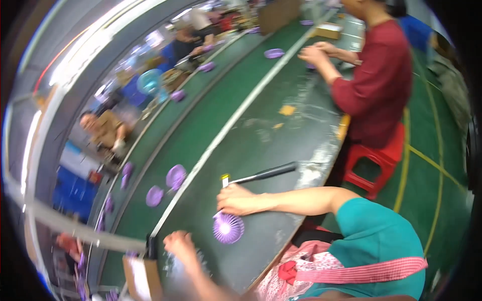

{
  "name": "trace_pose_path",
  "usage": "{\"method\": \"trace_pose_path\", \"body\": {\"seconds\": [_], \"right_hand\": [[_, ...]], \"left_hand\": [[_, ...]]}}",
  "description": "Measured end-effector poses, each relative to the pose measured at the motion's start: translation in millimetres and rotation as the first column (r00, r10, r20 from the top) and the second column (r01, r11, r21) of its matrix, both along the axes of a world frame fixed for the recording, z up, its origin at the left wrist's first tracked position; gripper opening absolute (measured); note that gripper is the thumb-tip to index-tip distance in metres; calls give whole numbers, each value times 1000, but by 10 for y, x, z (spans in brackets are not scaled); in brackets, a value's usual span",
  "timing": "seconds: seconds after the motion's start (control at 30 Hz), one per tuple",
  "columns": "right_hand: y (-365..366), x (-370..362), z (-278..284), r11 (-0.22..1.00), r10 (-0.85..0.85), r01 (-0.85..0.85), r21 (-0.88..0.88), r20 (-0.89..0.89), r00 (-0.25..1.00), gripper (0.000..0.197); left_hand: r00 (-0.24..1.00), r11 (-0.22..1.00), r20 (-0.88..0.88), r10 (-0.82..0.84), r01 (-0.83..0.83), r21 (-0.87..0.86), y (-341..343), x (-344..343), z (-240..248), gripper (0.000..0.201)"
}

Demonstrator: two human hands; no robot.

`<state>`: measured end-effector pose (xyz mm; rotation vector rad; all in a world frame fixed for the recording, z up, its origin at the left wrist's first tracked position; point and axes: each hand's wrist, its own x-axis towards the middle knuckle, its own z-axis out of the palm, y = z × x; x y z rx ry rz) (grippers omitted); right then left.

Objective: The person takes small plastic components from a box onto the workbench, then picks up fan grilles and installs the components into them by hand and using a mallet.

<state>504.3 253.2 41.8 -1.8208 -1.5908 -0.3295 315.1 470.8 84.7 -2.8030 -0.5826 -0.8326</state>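
My right hand (236, 199) is closed at the upper edge of a purple round fan piece (228, 230) with a slatted, pale-centred face. Its fingers hide where they grip the piece. Just beyond this hand lies a hammer (271, 171) with a black handle and a yellow-tipped head, close to my knuckles. My left hand (182, 247) is over the near left of the dark worktop (251, 241), apart from the fan piece. Its fingers are loosely bent and somewhat apart, with nothing visible in them; motion blurs them a little.
A cardboard box (143, 278) stands beside my left hand. Beyond a pale rail (211, 148), a green conveyor belt (211, 108) carries purple parts (175, 176). A co-worker in a dark red top (381, 75) works farther along, by a red stool (374, 163). Others sit across the belt.
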Motion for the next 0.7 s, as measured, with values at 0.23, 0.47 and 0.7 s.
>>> {"method": "trace_pose_path", "body": {"seconds": [0.23, 0.47, 0.7], "right_hand": [[20, -64, -22, 999, 35, -36, -12, -90, 995, 18], [-138, -231, 302, 978, 121, 19, 207, -642, 757, 18], [-18, -423, 387, 964, 230, -88, 250, -623, 747, 19]], "left_hand": [[984, 986, 181, -3, 33, -162, -298, 7, 37, 17], [840, -288, 525, 140, 541, -790, -670, 203, -40, 21], [786, -529, 507, 354, 615, -585, -731, 124, -68, 34]]}}
